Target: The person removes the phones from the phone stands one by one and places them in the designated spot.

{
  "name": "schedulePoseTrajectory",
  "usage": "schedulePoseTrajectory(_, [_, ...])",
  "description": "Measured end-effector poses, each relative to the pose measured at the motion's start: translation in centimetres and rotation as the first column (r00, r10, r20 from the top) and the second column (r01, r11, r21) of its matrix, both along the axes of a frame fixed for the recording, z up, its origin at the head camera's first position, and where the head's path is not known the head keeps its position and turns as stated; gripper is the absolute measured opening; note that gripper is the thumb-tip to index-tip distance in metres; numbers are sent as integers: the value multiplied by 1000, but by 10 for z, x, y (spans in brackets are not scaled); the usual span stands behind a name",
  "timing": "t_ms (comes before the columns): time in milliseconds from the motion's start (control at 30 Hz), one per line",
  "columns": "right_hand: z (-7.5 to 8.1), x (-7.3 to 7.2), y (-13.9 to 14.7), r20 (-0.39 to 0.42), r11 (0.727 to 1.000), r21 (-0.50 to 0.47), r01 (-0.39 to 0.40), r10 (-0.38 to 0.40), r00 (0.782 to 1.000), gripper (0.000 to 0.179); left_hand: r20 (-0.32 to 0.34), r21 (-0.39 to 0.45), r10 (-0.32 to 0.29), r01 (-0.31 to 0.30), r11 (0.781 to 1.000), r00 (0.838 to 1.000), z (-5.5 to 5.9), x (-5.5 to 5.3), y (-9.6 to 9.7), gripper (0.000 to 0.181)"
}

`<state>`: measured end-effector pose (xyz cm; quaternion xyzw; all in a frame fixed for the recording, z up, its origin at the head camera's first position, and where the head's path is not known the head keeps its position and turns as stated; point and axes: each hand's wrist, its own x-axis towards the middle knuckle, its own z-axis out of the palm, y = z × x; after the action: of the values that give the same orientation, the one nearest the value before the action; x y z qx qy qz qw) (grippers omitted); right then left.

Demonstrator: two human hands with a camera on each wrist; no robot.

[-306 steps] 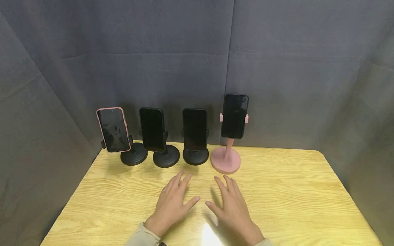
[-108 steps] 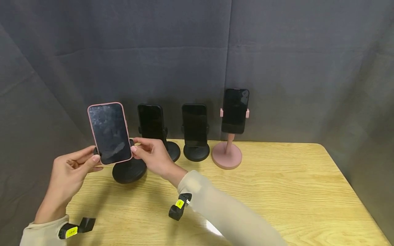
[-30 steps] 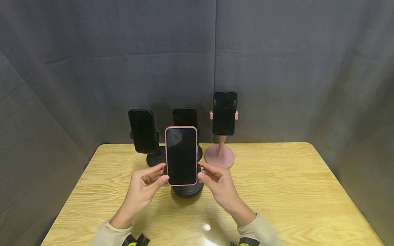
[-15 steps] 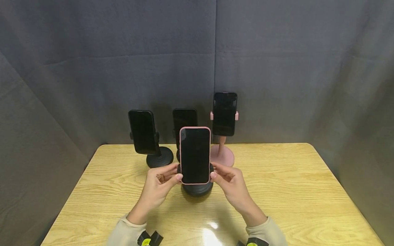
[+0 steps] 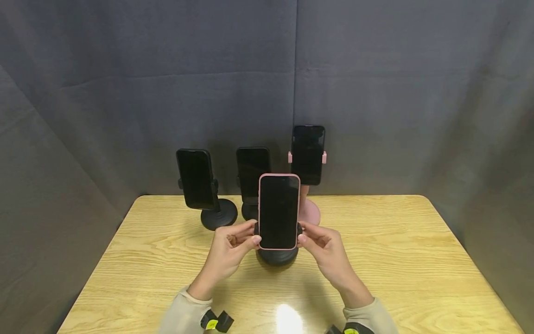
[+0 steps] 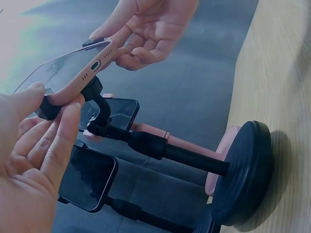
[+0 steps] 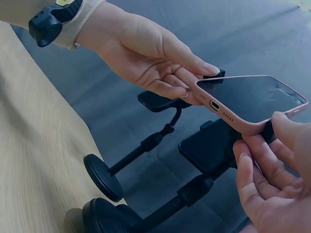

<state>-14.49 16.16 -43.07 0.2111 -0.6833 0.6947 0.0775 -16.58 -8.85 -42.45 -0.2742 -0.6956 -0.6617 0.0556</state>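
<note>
A smartphone in a pink case (image 5: 279, 213) sits upright in the clamp of a black phone stand (image 5: 277, 257), its dark screen facing me. My left hand (image 5: 228, 250) pinches the stand's left clamp arm (image 6: 48, 108), thumb in front and fingers behind. On the opposite side my right hand (image 5: 327, 253) pinches the right clamp arm (image 5: 299, 229) likewise. The left wrist view shows the stand's pole (image 6: 189, 158) and round base (image 6: 243, 174) close by the tabletop. From the head, the phone overlaps the pink stand's pole and part of the middle black phone behind.
Behind stand a black stand (image 5: 219, 214) with a black phone (image 5: 195, 179), a second black stand (image 5: 249, 212) with a black phone (image 5: 252, 171), and a pink stand (image 5: 310, 213) with a black phone (image 5: 308, 155). A grey curtain (image 5: 375, 93) borders the wooden table (image 5: 396, 260).
Both hands have taken hold of the pink-cased phone's stand, brought it from the row's left end to the front middle, and kept shifting it rightward. The other stands keep their order.
</note>
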Motion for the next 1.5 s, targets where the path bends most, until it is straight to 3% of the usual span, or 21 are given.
schedulePoseTrajectory(300, [-3, -1, 7, -11, 1000, -27, -10, 10, 1000, 29, 20, 11, -4, 4, 1000, 1000, -5, -3, 10, 40])
schedulePoseTrajectory(1100, [-12, -4, 12, -33, 1000, 19, 12, -11, 999, 31, 106, -80, 14, -5, 997, 994, -5, -3, 9, 42])
schedulePoseTrajectory(1500, [-12, -4, 14, -12, 999, 41, 6, -5, 1000, 30, 169, -163, 60, -32, 986, 984, -3, 0, 7, 43])
